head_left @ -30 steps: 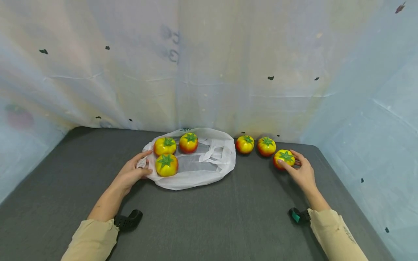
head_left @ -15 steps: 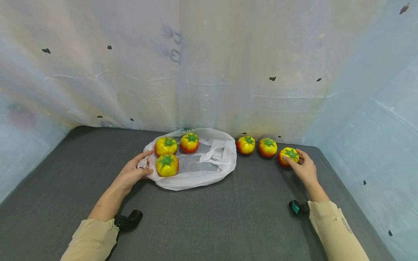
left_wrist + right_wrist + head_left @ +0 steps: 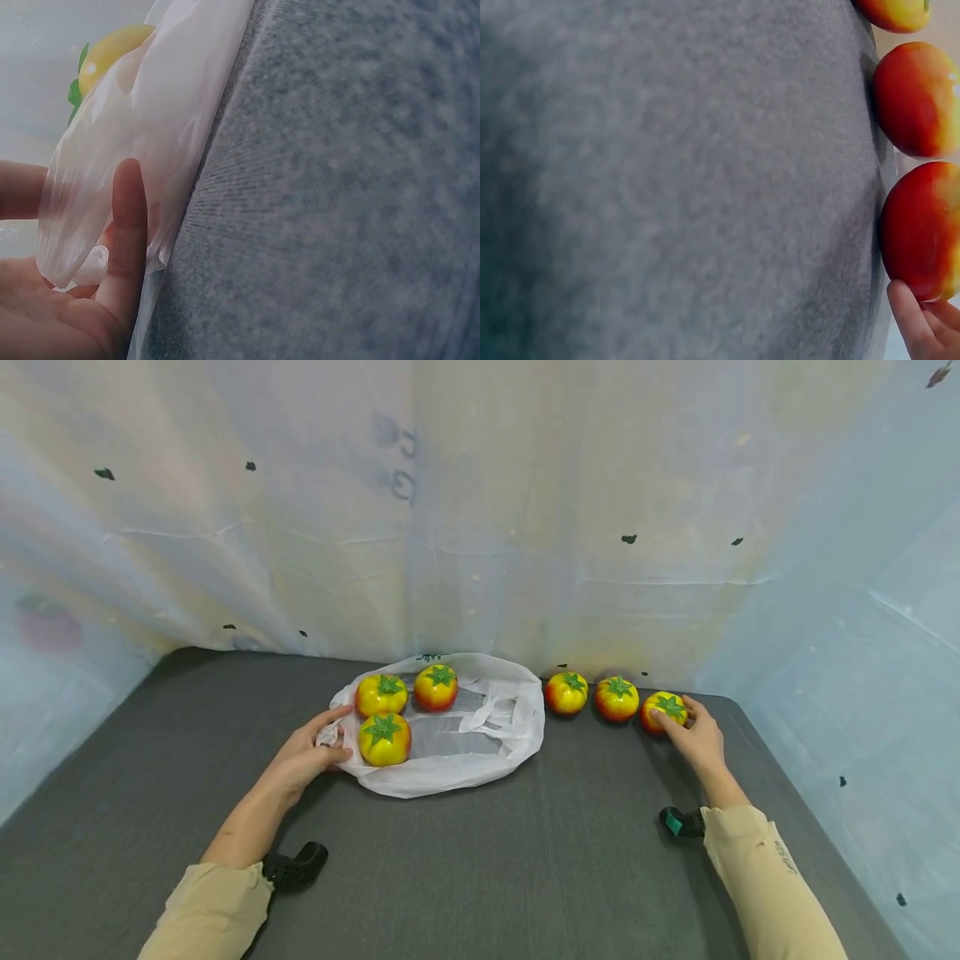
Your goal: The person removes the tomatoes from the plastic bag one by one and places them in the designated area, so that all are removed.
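Note:
In the head view my left hand (image 3: 302, 758) grips the left edge of a white plastic bag (image 3: 442, 779) that lies with its mouth spread wide. Three yellow-red tomatoes with green star-shaped tops are inside, the nearest tomato (image 3: 384, 743) by my thumb. Thin bag film (image 3: 150, 112) bunches between thumb and fingers in the left wrist view. On the right, my right hand (image 3: 701, 742) holds the end tomato (image 3: 665, 702) of a row, thumb in front and fingers on its far right side. Its red flank (image 3: 919, 232) faces the right wrist camera, fingertips against it.
Two more tomatoes stand left of the held one: a middle tomato (image 3: 617, 700) and another tomato (image 3: 566, 693) close to the bag's right rim. The dark grey table (image 3: 480, 877) runs back to a pale hanging sheet (image 3: 480, 527), with another sheet (image 3: 885, 710) at the right.
My right hand has moved a little right and back with its tomato, which now sits in line with the other two. The left hand and bag have stayed in place.

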`<action>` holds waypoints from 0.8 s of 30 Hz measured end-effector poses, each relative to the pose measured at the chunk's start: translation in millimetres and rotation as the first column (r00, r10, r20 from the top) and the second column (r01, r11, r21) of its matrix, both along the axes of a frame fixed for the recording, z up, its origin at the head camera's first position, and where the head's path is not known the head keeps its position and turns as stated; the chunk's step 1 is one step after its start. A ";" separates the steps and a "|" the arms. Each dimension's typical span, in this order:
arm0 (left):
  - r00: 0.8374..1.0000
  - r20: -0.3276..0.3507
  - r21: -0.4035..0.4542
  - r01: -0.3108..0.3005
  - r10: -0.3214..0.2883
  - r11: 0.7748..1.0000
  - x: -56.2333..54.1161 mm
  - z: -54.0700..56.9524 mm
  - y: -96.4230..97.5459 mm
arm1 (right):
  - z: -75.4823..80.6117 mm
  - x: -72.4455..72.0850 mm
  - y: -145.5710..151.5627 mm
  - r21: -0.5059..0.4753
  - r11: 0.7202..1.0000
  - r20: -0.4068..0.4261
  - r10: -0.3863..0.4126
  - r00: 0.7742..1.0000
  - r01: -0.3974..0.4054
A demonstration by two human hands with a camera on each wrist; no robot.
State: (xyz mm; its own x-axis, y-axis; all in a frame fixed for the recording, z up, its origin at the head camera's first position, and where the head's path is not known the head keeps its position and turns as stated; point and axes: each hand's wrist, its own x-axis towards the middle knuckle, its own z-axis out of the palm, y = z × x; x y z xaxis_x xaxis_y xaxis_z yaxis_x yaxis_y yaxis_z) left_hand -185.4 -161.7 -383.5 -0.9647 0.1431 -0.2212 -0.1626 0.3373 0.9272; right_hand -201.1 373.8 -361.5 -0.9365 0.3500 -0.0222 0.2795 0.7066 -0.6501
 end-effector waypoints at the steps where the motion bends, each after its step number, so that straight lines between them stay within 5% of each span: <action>1: 1.000 0.003 -0.001 -0.001 0.001 1.000 0.0 0.1 0.0 | -0.6 -1.0 0.1 0.000 1.000 0.002 -0.003 1.000 0.003; 24: 1.000 -0.004 0.000 0.007 -0.007 1.000 1.3 -1.2 -1.7 | -0.6 -6.4 1.3 -0.009 0.999 0.071 -0.046 0.996 0.046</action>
